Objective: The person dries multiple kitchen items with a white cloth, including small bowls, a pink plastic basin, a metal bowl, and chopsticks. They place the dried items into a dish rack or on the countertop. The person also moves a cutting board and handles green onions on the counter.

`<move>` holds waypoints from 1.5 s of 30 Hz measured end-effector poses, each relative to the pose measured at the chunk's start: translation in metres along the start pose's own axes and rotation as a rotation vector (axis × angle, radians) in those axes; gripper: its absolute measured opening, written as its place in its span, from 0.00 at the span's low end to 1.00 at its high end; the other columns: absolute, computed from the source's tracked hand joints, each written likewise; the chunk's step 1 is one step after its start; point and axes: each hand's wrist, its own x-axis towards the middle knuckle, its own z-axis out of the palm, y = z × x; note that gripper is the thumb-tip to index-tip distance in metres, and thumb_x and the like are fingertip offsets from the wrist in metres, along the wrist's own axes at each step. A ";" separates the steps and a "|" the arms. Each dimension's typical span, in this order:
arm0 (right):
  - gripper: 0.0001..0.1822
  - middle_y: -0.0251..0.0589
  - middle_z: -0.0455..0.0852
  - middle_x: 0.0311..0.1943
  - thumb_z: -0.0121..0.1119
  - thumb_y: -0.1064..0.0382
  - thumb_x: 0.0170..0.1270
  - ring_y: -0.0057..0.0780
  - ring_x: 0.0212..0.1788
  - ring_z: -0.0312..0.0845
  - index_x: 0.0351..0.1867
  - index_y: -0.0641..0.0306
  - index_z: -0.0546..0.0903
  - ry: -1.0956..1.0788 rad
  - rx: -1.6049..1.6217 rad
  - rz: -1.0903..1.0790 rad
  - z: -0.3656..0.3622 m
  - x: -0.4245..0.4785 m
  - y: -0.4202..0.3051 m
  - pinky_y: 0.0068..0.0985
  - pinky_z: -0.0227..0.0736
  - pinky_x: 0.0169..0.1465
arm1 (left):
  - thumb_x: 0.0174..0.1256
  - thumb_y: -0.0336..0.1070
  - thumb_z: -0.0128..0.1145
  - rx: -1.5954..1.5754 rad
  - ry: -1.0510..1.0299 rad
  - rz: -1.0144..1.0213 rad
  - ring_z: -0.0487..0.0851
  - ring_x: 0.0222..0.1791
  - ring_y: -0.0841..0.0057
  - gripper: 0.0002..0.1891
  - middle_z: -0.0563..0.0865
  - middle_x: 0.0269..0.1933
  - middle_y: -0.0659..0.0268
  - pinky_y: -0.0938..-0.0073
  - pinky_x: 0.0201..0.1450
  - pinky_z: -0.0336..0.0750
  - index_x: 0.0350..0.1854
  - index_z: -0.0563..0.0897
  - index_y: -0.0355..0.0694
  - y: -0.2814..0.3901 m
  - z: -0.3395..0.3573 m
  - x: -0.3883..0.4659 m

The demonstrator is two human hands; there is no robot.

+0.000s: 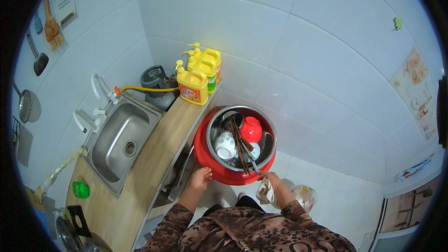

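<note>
A steel basin (210,147) of dishes sits in a larger red plastic basin (203,161). Inside lie a red bowl (251,130), a white patterned bowl (224,143), a pale bowl (256,151), a dark-edged metal vessel (229,115) and a bundle of brown chopsticks (241,147). My right hand (273,179) grips a whitish cloth (265,191), its fingertips at the end of a metal utensil handle (252,161); whether they grip the handle is unclear. My left hand (202,177) hovers by the red basin's near left edge, loosely curled with nothing visible in it.
Left of the basins runs a wood-look counter (159,162) with a steel sink (120,143) and white taps (105,89). Yellow pump jugs (192,85) stand at its far end, near a gas cylinder (159,87). A plastic bag (304,197) lies on the floor at right.
</note>
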 end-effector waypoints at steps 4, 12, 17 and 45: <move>0.13 0.43 0.80 0.25 0.56 0.59 0.52 0.30 0.25 0.74 0.31 0.70 0.78 0.069 0.041 -0.007 -0.022 0.027 -0.022 0.26 0.69 0.29 | 0.55 0.36 0.52 0.024 0.080 -0.017 0.76 0.28 0.78 0.06 0.81 0.33 0.68 0.78 0.28 0.69 0.34 0.76 0.42 0.013 0.021 0.020; 0.16 0.46 0.81 0.32 0.54 0.63 0.52 0.32 0.30 0.78 0.41 0.71 0.76 -0.022 -0.332 -0.095 -0.102 0.123 -0.071 0.28 0.73 0.32 | 0.52 0.38 0.54 0.010 0.307 0.057 0.74 0.33 0.77 0.09 0.78 0.35 0.69 0.75 0.36 0.65 0.35 0.76 0.43 0.016 0.048 0.081; 0.19 0.44 0.81 0.39 0.54 0.66 0.50 0.30 0.40 0.78 0.46 0.69 0.74 -0.113 -0.690 -0.161 -0.112 0.148 -0.121 0.27 0.74 0.39 | 0.51 0.34 0.50 0.015 0.492 0.152 0.71 0.30 0.77 0.05 0.75 0.29 0.71 0.75 0.32 0.65 0.30 0.75 0.41 0.013 0.060 0.126; 0.30 0.59 0.75 0.44 0.58 0.52 0.52 0.47 0.49 0.72 0.49 0.76 0.68 -0.065 -1.148 -0.090 -0.111 0.290 -0.168 0.34 0.68 0.49 | 0.55 0.46 0.56 -0.108 0.792 0.420 0.76 0.33 0.72 0.20 0.80 0.33 0.61 0.74 0.37 0.70 0.36 0.78 0.31 -0.072 0.031 0.212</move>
